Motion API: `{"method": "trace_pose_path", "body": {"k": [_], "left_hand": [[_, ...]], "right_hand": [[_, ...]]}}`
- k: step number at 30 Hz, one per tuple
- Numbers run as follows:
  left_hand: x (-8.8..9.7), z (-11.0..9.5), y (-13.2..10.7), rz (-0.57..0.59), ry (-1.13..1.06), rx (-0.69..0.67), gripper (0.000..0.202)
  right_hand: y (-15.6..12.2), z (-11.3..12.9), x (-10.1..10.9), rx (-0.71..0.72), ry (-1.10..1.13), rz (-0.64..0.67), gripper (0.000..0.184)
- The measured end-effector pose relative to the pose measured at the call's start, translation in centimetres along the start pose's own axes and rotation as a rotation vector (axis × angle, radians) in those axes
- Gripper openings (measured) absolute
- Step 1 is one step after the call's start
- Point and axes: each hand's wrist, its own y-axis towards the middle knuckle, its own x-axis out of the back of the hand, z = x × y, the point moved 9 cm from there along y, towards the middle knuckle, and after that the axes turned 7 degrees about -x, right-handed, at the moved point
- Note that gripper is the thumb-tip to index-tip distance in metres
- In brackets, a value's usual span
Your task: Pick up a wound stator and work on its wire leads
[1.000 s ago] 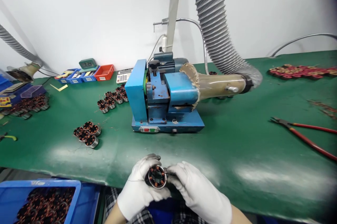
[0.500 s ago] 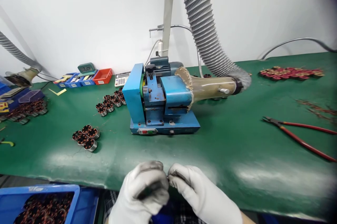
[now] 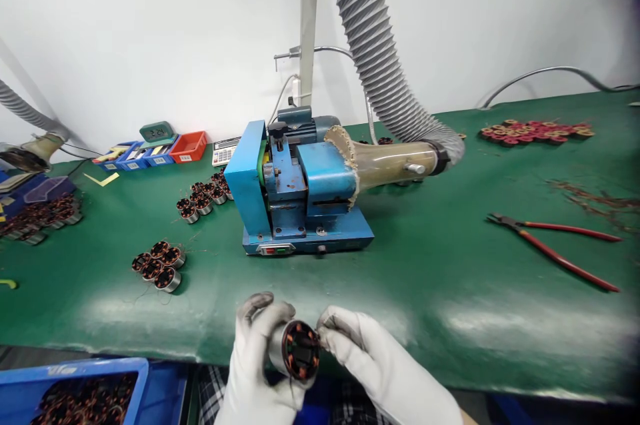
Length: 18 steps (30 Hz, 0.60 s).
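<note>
Gripping one wound stator at the table's near edge, the left hand is closing round it while the right hand's fingertips are pinching its rim, with finished-looking stators lying grouped near the blue machine and more waiting in the bin.

You hold one motor stator, a short metal cylinder with a smooth silver-grey outer shell. Its open end faces up and toward you, so you see the inside: a ring of copper-orange wire coils around a dark centre. The stator is tilted, with the shell going back and to the left. It is in the air, just in front of the near edge of the green table, low in the middle of the view. A thin wire hangs down from its lower rim, but it is too fine to follow well.
</note>
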Motion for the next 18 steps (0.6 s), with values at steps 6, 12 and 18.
{"method": "trace_pose_path", "body": {"k": [6, 12, 18], "left_hand": [[-3.2, 3.2, -1.5, 0.243, -0.829, 0.318, 0.055], [0.5, -1.3, 1.2, 0.133, -0.155, -0.243, 0.02], [-0.7, -0.3, 0.0, 0.169, 0.296, -0.243, 0.051]], "right_hand": [[0.3, -0.8, -0.4, 0.001, 0.072, -0.001, 0.03], [0.4, -1.2, -0.7, -0.079, 0.026, 0.01, 0.034], [0.8, -0.9, 0.1, -0.043, -0.017, -0.117, 0.034]]}}
